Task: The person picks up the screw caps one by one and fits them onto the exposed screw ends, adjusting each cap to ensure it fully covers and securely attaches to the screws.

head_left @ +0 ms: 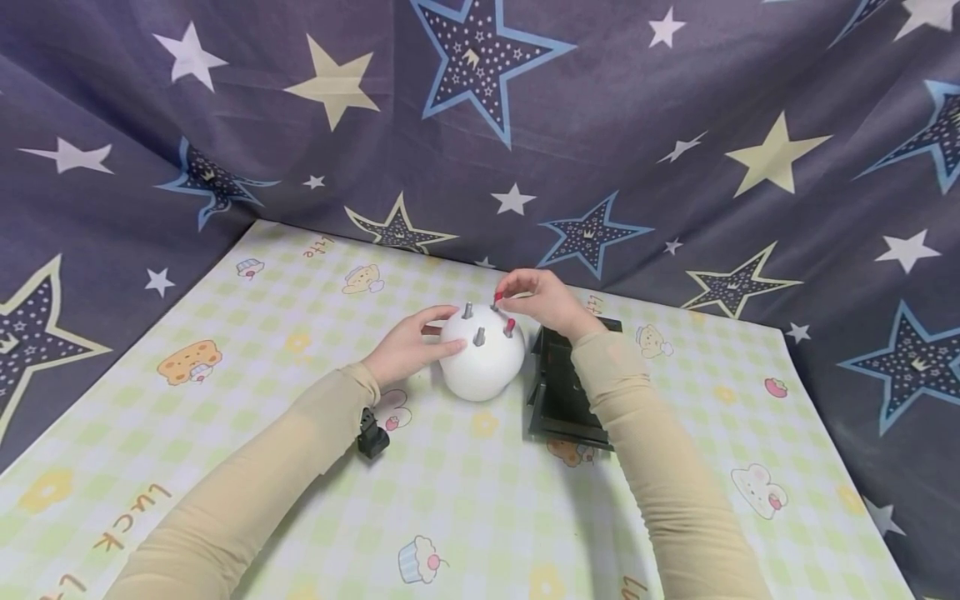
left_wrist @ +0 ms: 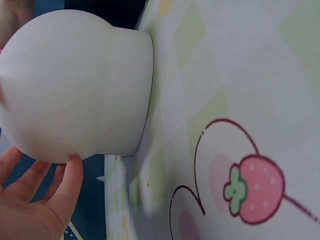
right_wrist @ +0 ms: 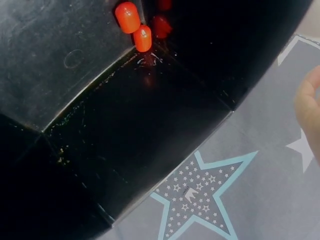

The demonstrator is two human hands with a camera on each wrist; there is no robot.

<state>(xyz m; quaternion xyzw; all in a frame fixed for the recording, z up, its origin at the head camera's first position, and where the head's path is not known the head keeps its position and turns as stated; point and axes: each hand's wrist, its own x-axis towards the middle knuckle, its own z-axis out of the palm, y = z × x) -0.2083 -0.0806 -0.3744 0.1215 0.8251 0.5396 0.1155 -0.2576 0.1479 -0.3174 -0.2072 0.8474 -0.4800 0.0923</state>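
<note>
A white rounded dome (head_left: 483, 371) with a narrower base stands on the table, several grey pegs (head_left: 480, 337) upright in its top. My left hand (head_left: 405, 346) holds the dome from the left, thumb in front and fingers round the far side; fingertips (left_wrist: 75, 167) press its surface in the left wrist view. Between thumb and fingers, my right hand (head_left: 543, 296) pinches a small red cap (head_left: 498, 297) at the top of the far right peg. Another red cap (head_left: 510, 325) sits on the nearer right peg. Two grey pegs on the left are bare.
Right of the dome, partly under my right forearm, is a black bin (head_left: 566, 400). Inside it, loose red caps (right_wrist: 127, 17) lie in a corner. A patterned cloth (head_left: 480, 500) covers the table; a star-printed curtain (head_left: 450, 167) hangs behind.
</note>
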